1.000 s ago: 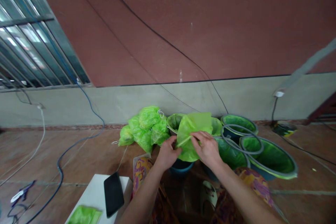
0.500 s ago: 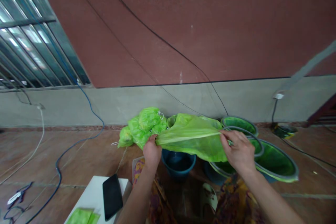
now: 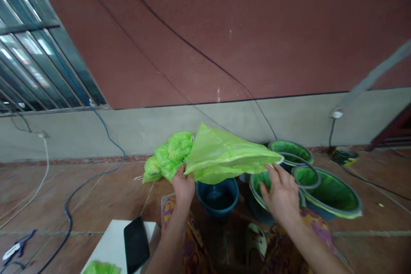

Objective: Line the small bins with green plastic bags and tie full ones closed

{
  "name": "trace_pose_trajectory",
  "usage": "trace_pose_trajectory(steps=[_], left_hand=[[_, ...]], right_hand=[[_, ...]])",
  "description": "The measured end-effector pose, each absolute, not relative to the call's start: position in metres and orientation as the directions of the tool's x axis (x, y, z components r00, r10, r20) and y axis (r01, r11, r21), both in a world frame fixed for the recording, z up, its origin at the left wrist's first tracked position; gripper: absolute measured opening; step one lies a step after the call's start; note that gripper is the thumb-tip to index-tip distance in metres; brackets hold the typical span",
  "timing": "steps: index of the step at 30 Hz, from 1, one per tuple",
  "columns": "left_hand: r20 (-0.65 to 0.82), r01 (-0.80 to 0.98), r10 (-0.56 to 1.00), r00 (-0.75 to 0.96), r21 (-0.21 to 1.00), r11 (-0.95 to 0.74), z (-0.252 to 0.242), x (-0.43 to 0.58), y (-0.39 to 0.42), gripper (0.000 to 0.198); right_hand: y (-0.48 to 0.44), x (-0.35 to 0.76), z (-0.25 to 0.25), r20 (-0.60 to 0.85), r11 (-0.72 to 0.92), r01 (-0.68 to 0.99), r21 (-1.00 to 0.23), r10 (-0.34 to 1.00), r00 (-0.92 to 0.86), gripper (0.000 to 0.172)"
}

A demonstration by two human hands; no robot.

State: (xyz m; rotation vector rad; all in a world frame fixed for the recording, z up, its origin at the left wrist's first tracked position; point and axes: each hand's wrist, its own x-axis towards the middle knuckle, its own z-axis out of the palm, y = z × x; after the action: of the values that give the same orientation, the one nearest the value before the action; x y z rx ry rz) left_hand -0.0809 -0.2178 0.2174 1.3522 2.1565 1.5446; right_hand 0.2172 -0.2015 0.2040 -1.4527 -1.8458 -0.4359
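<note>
A light green plastic bag (image 3: 224, 156) is stretched out sideways above a small blue bucket (image 3: 217, 195) on the floor. My left hand (image 3: 183, 186) is closed on the bag's left end. My right hand (image 3: 282, 192) is at the bag's right end with fingers spread; its fingertips touch the bag's edge, and a firm grip does not show. Behind the left hand lies a pile of tied green bags (image 3: 168, 156).
Several bag-lined basins (image 3: 330, 188) with grey rims stand at the right. A white box (image 3: 111, 248) with a black phone (image 3: 136, 244) and folded green bags (image 3: 101, 268) is at the lower left. Cables (image 3: 73, 188) run over the tiled floor. A wall is close behind.
The bag went from bunched between both hands to pulled wide sideways. Now its top has billowed up, and my right hand has loosened and dropped a little.
</note>
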Motion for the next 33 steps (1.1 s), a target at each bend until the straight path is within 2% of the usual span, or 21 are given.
trace_pose_trajectory(steps=[4,8,12,15,17,22,26,30,33], left_hand=[[0.375,0.591,0.753,-0.540,0.807,0.022,0.225,-0.071,-0.219,0.044],[0.393,0.624,0.756,-0.523,0.781,0.026,0.233,-0.071,-0.223,0.047],[0.385,0.622,0.759,-0.526,0.783,0.034,0.239,-0.071,-0.227,0.048],[0.381,0.633,0.773,-0.507,0.774,0.033,0.239,-0.073,-0.229,0.047],[0.378,0.667,0.787,-0.487,0.743,0.056,0.236,-0.079,-0.230,0.047],[0.342,0.773,0.795,-0.502,0.590,0.234,0.217,-0.099,-0.233,0.047],[0.317,0.800,0.795,-0.517,0.508,0.318,0.204,-0.106,-0.236,0.045],[0.302,0.767,0.760,-0.575,0.522,0.372,0.197,-0.111,-0.236,0.043],[0.256,0.675,0.741,-0.621,0.656,0.339,0.191,-0.118,-0.230,0.040]], right_hand=[[-0.197,0.175,0.229,0.732,0.457,0.865,-0.209,0.659,-0.171,0.051],[-0.171,0.157,0.248,0.617,0.553,0.828,-0.097,0.686,-0.386,0.053],[-0.150,0.139,0.227,0.496,0.585,0.810,-0.043,0.716,-0.491,0.056],[-0.143,0.125,0.204,0.469,0.596,0.801,-0.053,0.723,-0.507,0.041],[-0.140,0.121,0.198,0.463,0.594,0.799,-0.092,0.736,-0.494,0.033],[-0.130,0.147,0.214,0.461,0.564,0.797,-0.216,0.779,-0.425,0.034],[-0.122,0.186,0.230,0.547,0.565,0.787,-0.247,0.752,-0.368,0.034],[-0.117,0.221,0.231,0.613,0.495,0.783,-0.377,0.767,-0.189,0.033],[-0.120,0.237,0.227,0.480,0.311,0.767,-0.562,0.877,-0.004,0.031]])
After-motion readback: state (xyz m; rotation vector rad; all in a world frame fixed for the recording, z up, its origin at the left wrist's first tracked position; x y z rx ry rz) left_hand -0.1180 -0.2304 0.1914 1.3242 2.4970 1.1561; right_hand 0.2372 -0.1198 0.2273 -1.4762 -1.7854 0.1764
